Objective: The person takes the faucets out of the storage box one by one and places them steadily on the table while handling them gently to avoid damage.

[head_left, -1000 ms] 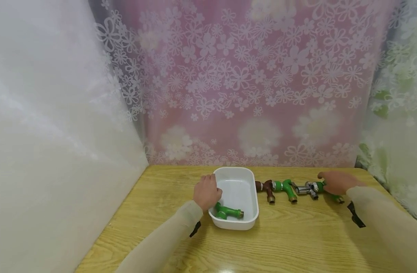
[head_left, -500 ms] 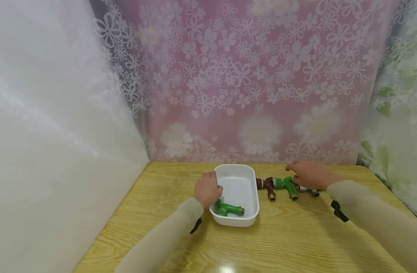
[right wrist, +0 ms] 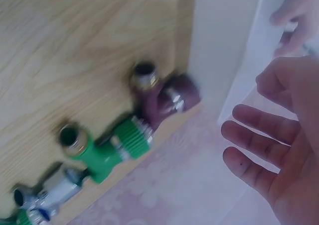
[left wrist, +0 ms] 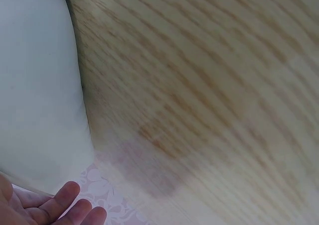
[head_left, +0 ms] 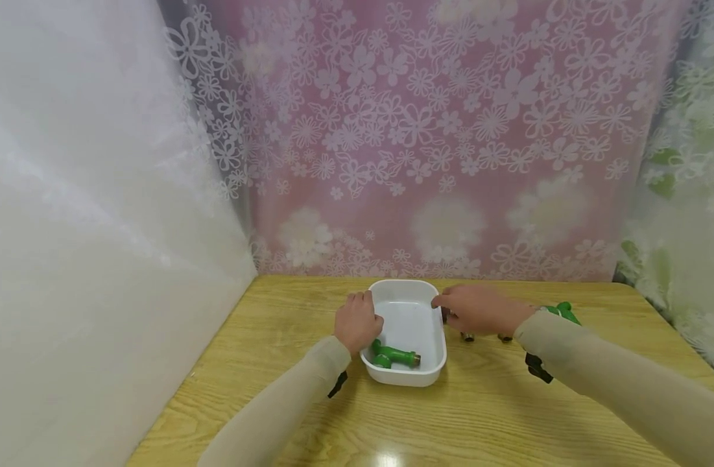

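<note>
A white plastic tub (head_left: 404, 379) stands on the wooden table, with a green tap (head_left: 399, 355) lying in its near end. My left hand (head_left: 358, 323) grips the tub's left rim; its fingers show beside the tub wall in the left wrist view. At the right rim, my right hand (head_left: 482, 309) reaches over the row of taps with loosely spread fingers and holds nothing. Beneath it, the right wrist view shows a brown tap (right wrist: 162, 103) next to the tub, then a green tap (right wrist: 102, 158) and a silver tap (right wrist: 57, 187).
Another green tap (head_left: 563, 311) lies at the right end of the row, partly hidden by the right sleeve. A pink flowered curtain (head_left: 438, 162) hangs behind the table (head_left: 450, 421). Pale sheets (head_left: 100, 227) close off both sides.
My right hand has left the green tap at the right end and moved left above the row to the tub's right rim. The left hand keeps its hold on the tub.
</note>
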Tool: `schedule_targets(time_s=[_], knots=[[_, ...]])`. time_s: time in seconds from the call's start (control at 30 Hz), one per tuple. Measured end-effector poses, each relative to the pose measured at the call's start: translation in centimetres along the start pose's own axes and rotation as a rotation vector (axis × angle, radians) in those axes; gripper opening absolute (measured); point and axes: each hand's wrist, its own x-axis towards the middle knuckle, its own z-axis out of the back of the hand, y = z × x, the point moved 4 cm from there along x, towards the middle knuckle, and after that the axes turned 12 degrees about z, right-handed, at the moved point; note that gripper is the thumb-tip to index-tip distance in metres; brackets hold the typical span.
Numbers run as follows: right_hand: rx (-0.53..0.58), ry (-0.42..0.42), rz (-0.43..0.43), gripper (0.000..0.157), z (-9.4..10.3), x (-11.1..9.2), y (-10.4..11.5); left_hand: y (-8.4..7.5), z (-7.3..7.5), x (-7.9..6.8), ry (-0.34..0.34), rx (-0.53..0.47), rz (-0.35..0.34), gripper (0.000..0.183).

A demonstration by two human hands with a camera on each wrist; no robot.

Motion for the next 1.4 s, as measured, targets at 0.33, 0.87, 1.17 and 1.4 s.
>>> schedule_targets(time_s=[0.33, 0.87, 1.17, 1.4], knots=[[-0.001, 0.132, 0.048, 0.034, -0.1, 2.9, 3.6, 0.0, -0.3, 0.3, 0.014, 0.007, 0.017, 0.058], [0.205, 0.391, 0.11, 0.05, -1.5, 5.7, 6.3, 0.1, -0.3, 0.3, 0.006, 0.011, 0.014, 0.057], [0.197, 0.461, 0.135, 0.059, -2.4, 6.8, 7.4, 0.1, -0.5, 0.1, -0.022, -0.019, 0.006, 0.058], [0.222, 0.468, 0.118, 0.062, -3.3, 7.6, 7.5, 0.1, -0.2, -0.1, -0.026, -0.029, -0.001, 0.058]])
